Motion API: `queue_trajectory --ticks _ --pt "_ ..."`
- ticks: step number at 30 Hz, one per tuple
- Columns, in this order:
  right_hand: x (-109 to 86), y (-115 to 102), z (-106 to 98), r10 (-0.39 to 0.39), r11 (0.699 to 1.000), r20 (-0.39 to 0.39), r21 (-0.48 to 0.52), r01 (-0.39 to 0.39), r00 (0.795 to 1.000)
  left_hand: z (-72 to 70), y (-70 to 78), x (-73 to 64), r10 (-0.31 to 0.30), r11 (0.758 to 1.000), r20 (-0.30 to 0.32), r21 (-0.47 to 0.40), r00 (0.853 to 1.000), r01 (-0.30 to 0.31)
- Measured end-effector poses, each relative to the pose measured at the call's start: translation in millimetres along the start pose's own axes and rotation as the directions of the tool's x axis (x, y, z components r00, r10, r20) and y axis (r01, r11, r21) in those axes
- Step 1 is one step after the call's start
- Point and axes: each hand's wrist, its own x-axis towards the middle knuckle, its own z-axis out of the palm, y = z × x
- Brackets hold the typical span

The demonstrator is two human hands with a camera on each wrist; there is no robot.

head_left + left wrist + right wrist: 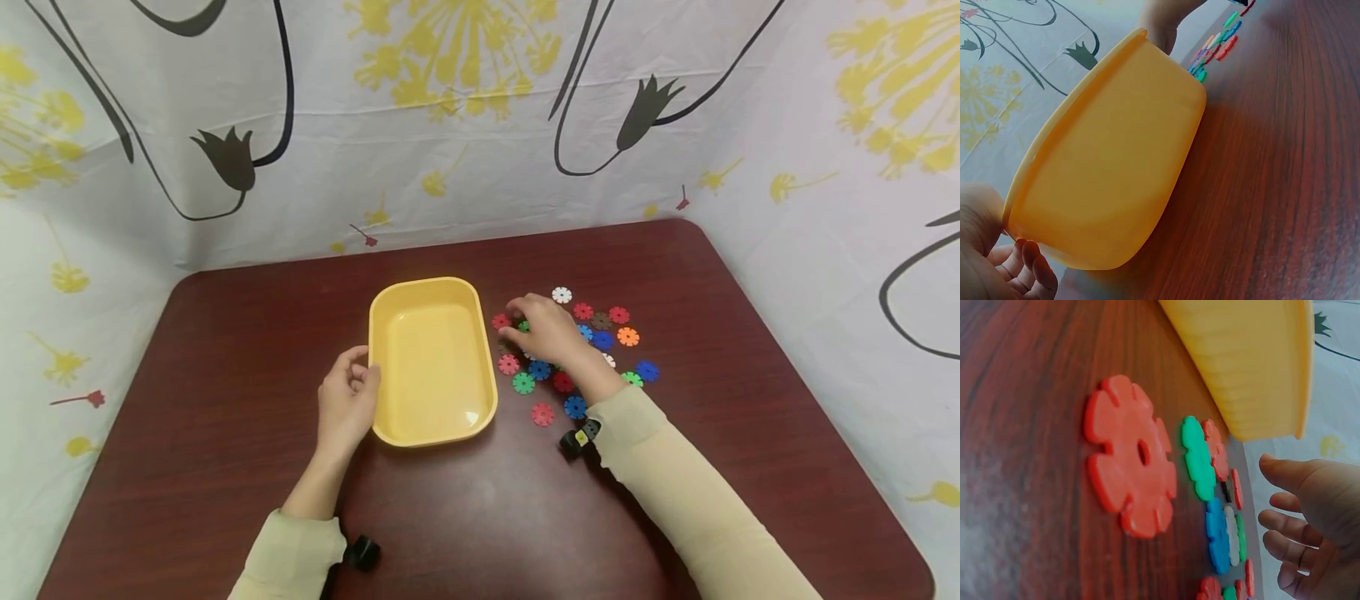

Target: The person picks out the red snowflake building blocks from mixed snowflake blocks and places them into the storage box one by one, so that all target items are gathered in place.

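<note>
An empty yellow plastic tub (433,367) with rounded corners sits on the table. At its left side my left hand (348,400) holds the rim, thumb at the edge and fingers bent against the outer wall (1104,162). To the right of the tub lie several flat, notched plastic discs in red, blue, green, white, orange and brown, among them a blue disc (602,340) and an orange disc (628,337). Over the left part of this spread hovers my right hand (551,329), fingers loosely bent with nothing between them. It hides some discs beneath it.
The dark reddish wooden table (225,400) has rounded corners. A white cloth (465,183) with yellow and grey flower prints hangs behind it and along both sides. A large red disc (1130,456) lies nearest the right wrist camera.
</note>
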Motion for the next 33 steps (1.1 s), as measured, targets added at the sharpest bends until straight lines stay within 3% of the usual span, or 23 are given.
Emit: queue_trajectory --ticks 10,18,28,33 --pt "17.7 -2.8 2.8 -0.034 0.99 0.015 -0.133 0.035 0.999 2.4 1.1 2.2 -0.015 1.0 -0.005 -0.025 1.0 0.014" --pt "23.2 -8.6 4.9 0.013 0.98 0.074 -0.201 0.002 0.997 2.4 1.1 0.0 -0.022 0.999 -0.025 -0.03 0.999 0.021" --pt "28.5 -9.1 -2.8 0.121 0.992 0.212 -0.064 -0.11 0.97 5.9 1.2 -0.8 -0.014 0.998 -0.055 -0.065 0.998 0.01" --pt "29.8 -8.9 -1.7 0.114 0.993 0.201 -0.014 -0.114 0.973 7.8 2.3 0.8 -0.019 0.997 -0.073 -0.079 0.997 0.014"
